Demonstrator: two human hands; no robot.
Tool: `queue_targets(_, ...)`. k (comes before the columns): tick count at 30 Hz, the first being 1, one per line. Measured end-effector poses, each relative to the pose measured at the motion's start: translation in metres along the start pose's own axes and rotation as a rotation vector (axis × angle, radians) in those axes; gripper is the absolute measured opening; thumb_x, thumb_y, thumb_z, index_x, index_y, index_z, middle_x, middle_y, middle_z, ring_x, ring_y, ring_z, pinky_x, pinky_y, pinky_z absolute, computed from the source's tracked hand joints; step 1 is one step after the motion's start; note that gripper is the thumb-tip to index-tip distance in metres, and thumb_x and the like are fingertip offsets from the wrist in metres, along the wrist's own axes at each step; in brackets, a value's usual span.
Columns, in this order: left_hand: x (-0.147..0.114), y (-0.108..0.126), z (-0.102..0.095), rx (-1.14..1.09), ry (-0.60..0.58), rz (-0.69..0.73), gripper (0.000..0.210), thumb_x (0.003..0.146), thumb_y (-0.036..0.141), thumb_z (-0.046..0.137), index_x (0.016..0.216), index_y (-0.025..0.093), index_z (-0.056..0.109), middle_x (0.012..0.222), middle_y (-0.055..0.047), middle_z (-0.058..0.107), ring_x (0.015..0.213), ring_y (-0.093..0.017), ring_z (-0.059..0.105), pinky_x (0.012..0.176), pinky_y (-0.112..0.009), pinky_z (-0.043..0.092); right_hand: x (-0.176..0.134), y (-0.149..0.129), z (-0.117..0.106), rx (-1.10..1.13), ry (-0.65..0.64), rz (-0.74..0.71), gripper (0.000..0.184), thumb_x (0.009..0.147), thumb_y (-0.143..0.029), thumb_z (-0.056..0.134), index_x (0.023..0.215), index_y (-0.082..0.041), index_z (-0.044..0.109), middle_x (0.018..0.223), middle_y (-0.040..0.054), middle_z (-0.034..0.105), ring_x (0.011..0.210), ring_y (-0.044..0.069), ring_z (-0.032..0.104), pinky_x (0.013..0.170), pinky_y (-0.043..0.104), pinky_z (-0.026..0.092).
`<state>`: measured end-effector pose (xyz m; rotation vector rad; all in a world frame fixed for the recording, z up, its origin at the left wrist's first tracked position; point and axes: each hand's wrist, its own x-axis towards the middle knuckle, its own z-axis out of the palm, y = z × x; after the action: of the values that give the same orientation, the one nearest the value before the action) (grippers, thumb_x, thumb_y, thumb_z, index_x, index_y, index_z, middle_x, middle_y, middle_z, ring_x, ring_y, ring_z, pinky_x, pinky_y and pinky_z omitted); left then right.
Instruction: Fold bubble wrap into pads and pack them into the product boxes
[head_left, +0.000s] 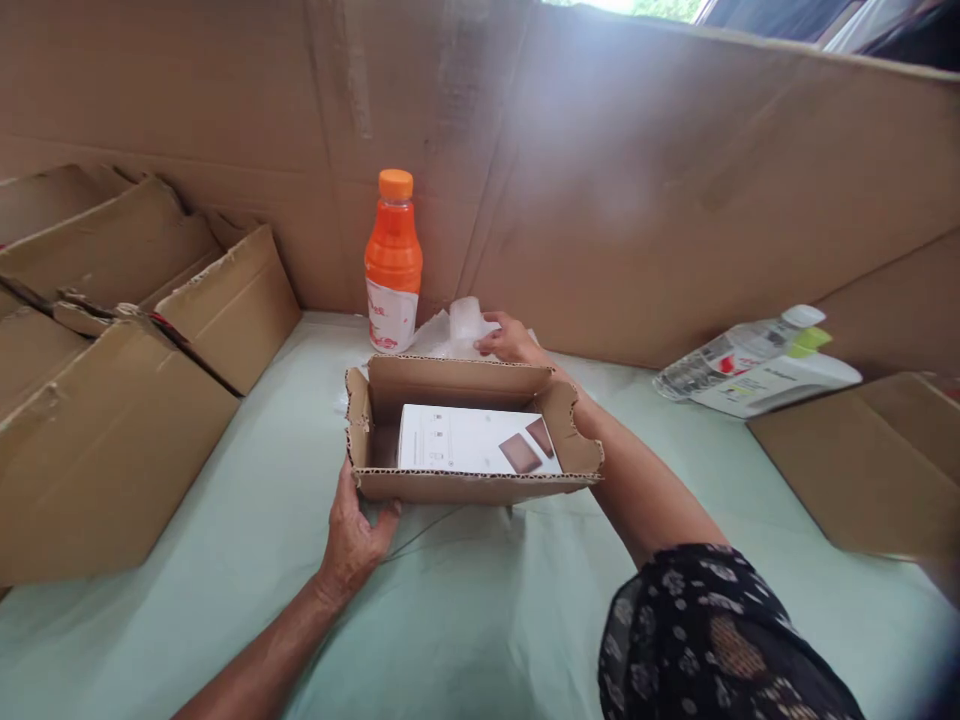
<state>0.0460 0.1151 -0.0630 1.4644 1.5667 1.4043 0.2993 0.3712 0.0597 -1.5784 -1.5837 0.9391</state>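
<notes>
An open cardboard box (472, 489) is in the middle of the head view, with a white printed carton (465, 440) lying inside it. My left hand (356, 530) grips the box's lower left corner, thumb along the front; its other fingers are partly hidden by the box. Behind the box, my right hand (514, 340) has its curled fingers on a bunch of clear plastic wrap (465, 322), which looks like bubble wrap. My right forearm passes the box's right end. An orange bottle (394, 262) with a white label stands just left of the wrap.
Several open cardboard boxes (112, 450) stand at the left. At the right lie a clear plastic bottle (739, 350) and a white bottle (780, 385), beside another cardboard box (862, 460). A tall cardboard wall (637, 200) closes the back. Pale green cloth (465, 620) covers the surface.
</notes>
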Motion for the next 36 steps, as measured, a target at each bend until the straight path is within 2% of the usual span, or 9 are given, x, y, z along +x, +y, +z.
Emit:
queue_targets(5, 0.001, 0.0, -0.001, -0.011, -0.012, -0.019, 0.073, 0.081, 0.037, 0.069, 0.147, 0.014, 0.045, 0.14, -0.021, 0.06, 0.138, -0.038, 0.053, 0.116, -0.057, 0.043, -0.046, -0.008, -0.059, -0.012, 0.285, -0.166, 0.034, 0.077, -0.02, 0.068, 0.111, -0.019, 0.071, 0.086, 0.0025, 0.073, 0.079, 0.02, 0.068, 0.077, 0.036, 0.056)
queue_targets(9, 0.003, -0.006, 0.0, -0.038, 0.001, -0.027, 0.065, 0.079, 0.04, 0.071, 0.135, 0.014, 0.051, 0.129, -0.019, 0.063, 0.132, -0.037, 0.057, 0.115, -0.055, 0.044, -0.138, -0.016, -0.131, -0.191, 0.665, -0.454, 0.029, 0.083, -0.016, 0.06, 0.104, -0.025, 0.077, 0.101, 0.004, 0.076, 0.091, 0.021, 0.069, 0.089, 0.041, 0.055)
queue_targets(12, 0.006, -0.004, -0.003, -0.031, 0.006, -0.012, 0.066, 0.076, 0.039, 0.073, 0.133, 0.015, 0.051, 0.128, -0.017, 0.062, 0.128, -0.035, 0.058, 0.114, -0.052, 0.044, -0.21, -0.008, -0.148, -0.405, 0.803, -0.569, 0.034, 0.085, -0.011, 0.057, 0.106, -0.026, 0.079, 0.103, 0.0059, 0.076, 0.098, 0.023, 0.07, 0.093, 0.043, 0.055)
queue_targets(14, 0.008, 0.001, -0.006, -0.029, -0.011, 0.002, 0.065, 0.074, 0.038, 0.073, 0.131, 0.015, 0.051, 0.127, -0.016, 0.062, 0.126, -0.033, 0.058, 0.113, -0.05, 0.044, -0.251, 0.009, -0.142, -0.572, 0.714, -0.584, 0.03, 0.088, -0.013, 0.057, 0.103, -0.025, 0.08, 0.105, 0.0068, 0.076, 0.1, 0.023, 0.071, 0.092, 0.043, 0.056)
queue_targets(18, 0.012, 0.012, -0.012, -0.014, -0.023, 0.001, 0.06, 0.07, 0.037, 0.073, 0.123, 0.017, 0.052, 0.114, -0.011, 0.063, 0.111, -0.029, 0.061, 0.104, -0.046, 0.049, -0.314, 0.051, -0.118, -0.674, 0.105, -0.47, 0.031, 0.088, -0.014, 0.054, 0.091, -0.028, 0.081, 0.105, 0.0053, 0.079, 0.099, 0.023, 0.074, 0.089, 0.042, 0.06)
queue_targets(20, 0.012, 0.016, -0.014, 0.005, -0.015, -0.001, 0.06, 0.068, 0.037, 0.073, 0.121, 0.017, 0.052, 0.111, -0.009, 0.062, 0.107, -0.027, 0.06, 0.102, -0.045, 0.049, -0.334, 0.062, -0.115, -0.61, -0.041, -0.375, 0.031, 0.088, -0.015, 0.052, 0.091, -0.028, 0.08, 0.099, 0.0035, 0.08, 0.096, 0.022, 0.076, 0.09, 0.042, 0.06)
queue_targets(26, 0.013, 0.016, -0.016, 0.012, -0.03, -0.048, 0.059, 0.064, 0.04, 0.074, 0.115, 0.019, 0.053, 0.104, -0.007, 0.061, 0.099, -0.025, 0.059, 0.096, -0.043, 0.049, -0.335, 0.039, -0.109, -0.393, 0.099, -0.129, 0.025, 0.094, -0.032, 0.056, 0.102, -0.025, 0.078, 0.106, 0.0062, 0.079, 0.095, 0.022, 0.074, 0.083, 0.036, 0.06)
queue_targets(31, 0.011, 0.016, -0.02, -0.047, -0.048, -0.069, 0.053, 0.068, 0.038, 0.075, 0.113, 0.019, 0.055, 0.1, -0.004, 0.062, 0.092, -0.021, 0.06, 0.089, -0.037, 0.05, -0.292, 0.03, -0.038, -0.157, 0.077, -0.099, 0.05, 0.087, -0.038, 0.063, 0.134, -0.022, 0.063, 0.132, 0.0126, 0.069, 0.109, 0.027, 0.069, 0.08, 0.039, 0.06)
queue_targets(36, 0.011, 0.029, -0.02, -0.032, -0.066, -0.098, 0.04, 0.073, 0.034, 0.072, 0.107, 0.02, 0.058, 0.091, -0.001, 0.062, 0.08, -0.018, 0.06, 0.075, -0.031, 0.05, -0.262, 0.037, 0.016, 0.013, 0.11, -0.086, 0.056, 0.084, -0.044, 0.065, 0.134, -0.019, 0.058, 0.125, 0.0128, 0.07, 0.1, 0.028, 0.068, 0.084, 0.045, 0.059)
